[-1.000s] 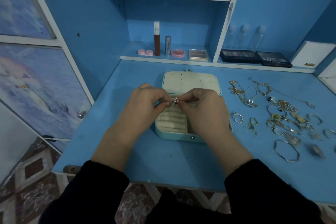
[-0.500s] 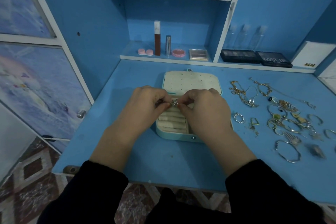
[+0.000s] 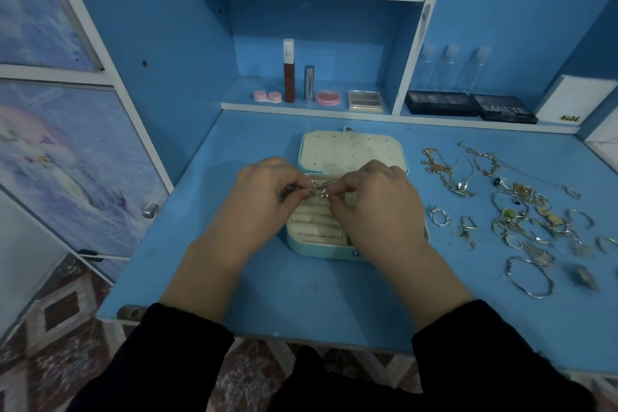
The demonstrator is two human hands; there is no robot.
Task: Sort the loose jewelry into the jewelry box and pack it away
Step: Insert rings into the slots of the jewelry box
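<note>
A mint jewelry box (image 3: 321, 249) lies open on the blue desk, its cream lid (image 3: 351, 150) with small holes folded back. Cream ring rolls (image 3: 314, 221) fill its left half. Over the box, my left hand (image 3: 264, 204) and my right hand (image 3: 374, 207) both pinch a small silver ring with a star-like ornament (image 3: 322, 192) between thumb and fingertips. My right hand hides the box's right compartments. Loose jewelry (image 3: 521, 211) lies scattered to the right: chains, rings, bangles.
A silver ring (image 3: 438, 216) and a small earring (image 3: 467, 224) lie nearest the box. A large bangle (image 3: 530, 276) sits near the desk's front right. Cosmetics, palettes (image 3: 471, 104) and bottles stand on the shelves behind. A cabinet door with a knob (image 3: 149, 210) is on the left.
Both hands stay over the box, still holding the small ring between them; the fingers have shifted only slightly.
</note>
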